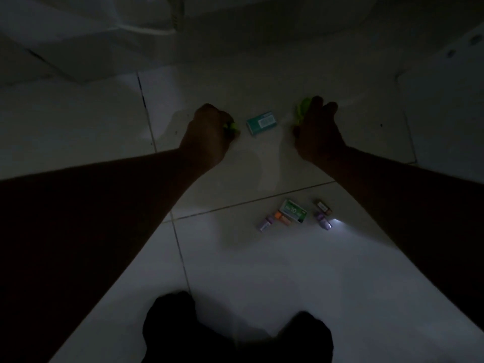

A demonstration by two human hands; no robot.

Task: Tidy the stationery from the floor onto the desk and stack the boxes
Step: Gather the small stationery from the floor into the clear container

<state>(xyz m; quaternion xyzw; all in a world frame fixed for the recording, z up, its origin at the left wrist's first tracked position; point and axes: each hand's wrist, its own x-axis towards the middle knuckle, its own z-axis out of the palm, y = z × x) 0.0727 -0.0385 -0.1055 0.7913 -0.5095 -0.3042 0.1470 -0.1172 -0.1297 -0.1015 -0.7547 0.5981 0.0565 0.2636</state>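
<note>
The left hand (207, 133) is curled into a fist low over a pale tiled floor (262, 271), closed around a small yellow-green object (231, 127) that peeks out at the thumb side; the room is too dark to say what the object is. The right hand (318, 129) reaches down a little to the right, its fingers wrapped around a light green item (302, 111) that shows above and to the left of the knuckles. Its shape is also unclear in the dim light.

Between the two hands, lying flat on the floor and touching neither, is a teal box (262, 123) with a white label on its top face.

Nearer the person, across a tile seam, a small cluster of stationery lies on the floor. A green and white box (293, 211) printed with the number 10 sits in the middle. Just to its left are an orange eraser-like piece (282, 218) and a purple one (266, 223). To its right lie a small brownish piece (324, 207) and another purple piece (324, 221), beside a bright spot of reflected light.

Both bare forearms stretch in from the lower corners of the view. At the bottom edge, two dark rounded shapes (235, 334) are probably the person's knees or feet. White furniture (78, 48) fills the top of the view.
</note>
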